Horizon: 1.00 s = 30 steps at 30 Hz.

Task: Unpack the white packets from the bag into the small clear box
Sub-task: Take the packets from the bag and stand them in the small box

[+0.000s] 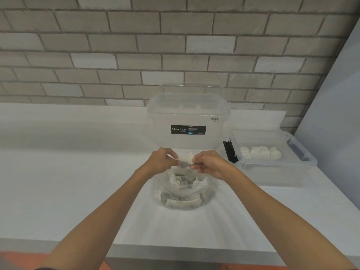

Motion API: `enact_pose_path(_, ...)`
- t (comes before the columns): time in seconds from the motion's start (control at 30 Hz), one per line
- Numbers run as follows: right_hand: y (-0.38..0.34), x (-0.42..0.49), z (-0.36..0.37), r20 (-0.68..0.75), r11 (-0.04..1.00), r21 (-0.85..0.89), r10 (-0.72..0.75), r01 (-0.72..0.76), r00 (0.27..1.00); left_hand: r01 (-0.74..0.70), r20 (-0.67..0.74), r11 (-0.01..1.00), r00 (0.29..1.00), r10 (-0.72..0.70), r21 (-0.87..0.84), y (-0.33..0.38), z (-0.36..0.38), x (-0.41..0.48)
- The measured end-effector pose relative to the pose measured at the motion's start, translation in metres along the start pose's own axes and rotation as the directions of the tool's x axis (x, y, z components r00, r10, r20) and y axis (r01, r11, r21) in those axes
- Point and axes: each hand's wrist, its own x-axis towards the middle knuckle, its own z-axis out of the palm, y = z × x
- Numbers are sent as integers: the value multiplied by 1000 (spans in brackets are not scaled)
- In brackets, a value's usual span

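A clear plastic bag point(184, 193) with white packets inside sits on the white table in front of me. Just above its open mouth my left hand point(162, 159) and my right hand point(207, 163) meet. Both pinch one white packet point(187, 159) between their fingertips. The small clear box point(272, 151) stands to the right, with several white packets point(261, 152) lying in it. Its black latch point(229, 152) faces the bag.
A large lidded clear tub point(188, 119) labelled Megabox stands behind the bag, against the grey brick wall. A pale panel point(335, 114) rises at the right beside the small box. The table's front edge point(175, 248) runs below my forearms.
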Motion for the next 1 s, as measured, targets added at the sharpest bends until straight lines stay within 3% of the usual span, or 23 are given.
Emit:
enact_pose_path(0.17, 0, -3, 0, 23, 985, 168, 31, -34, 999, 24, -51, 981, 998, -35, -193, 0, 1, 2)
enact_pose_path(0.27, 0, -5, 1, 15, 998, 67, -1, 0, 1000, 19, -71, 960, 997, -41, -278, 5, -3, 1)
enact_pose_path(0.33, 0, -7, 3, 7, 998, -39, -57, 57, 998, -12, -93, 974, 996, -10, -224, 9, -7, 0)
enact_pose_path(0.43, 0, -8, 6, 24, 963, -217, -161, 162, 987, -128, -116, 990, 984, 134, 61, 12, -13, 0)
enact_pose_path(0.5, -1, -10, 8, 68, 910, -339, -227, 237, 971, -220, -87, 942, 965, 249, 252, 17, -17, 1)
enact_pose_path(0.57, -1, -11, 11, 99, 865, -407, -278, 294, 956, -292, -44, 895, 945, 325, 336, 23, -19, 0)
enact_pose_path(0.87, 4, -9, 12, 58, 905, -275, -321, 324, 945, -330, -74, 913, 931, 356, 242, 29, -17, -4)
enact_pose_path(1.0, 8, -6, 10, 93, 857, -398, -317, 327, 944, -295, -90, 921, 941, 326, 254, 18, -13, -4)
